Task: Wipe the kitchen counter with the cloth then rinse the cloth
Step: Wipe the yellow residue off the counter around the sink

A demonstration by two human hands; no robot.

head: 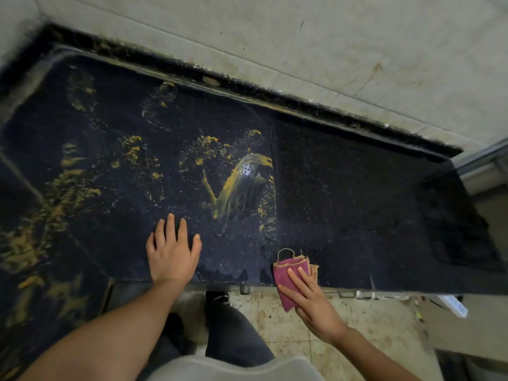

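Both hands at counter (357,188) front edge: right hand (313,301) holds cloth (288,281).

Counter (343,188): dark speckled stone, yellow-orange smears across left and centre. Cloth (288,273): pink, folded, frayed loop, at front edge.

Both forearms are bare to the elbow, with no sleeves, watch or rings on the left hand (171,250) or right hand (310,303). Dark grey trousers (233,334) cover the legs, above a black shoe (217,297) with pale markings. A light grey garment hem (233,367) shows blurred at the bottom.
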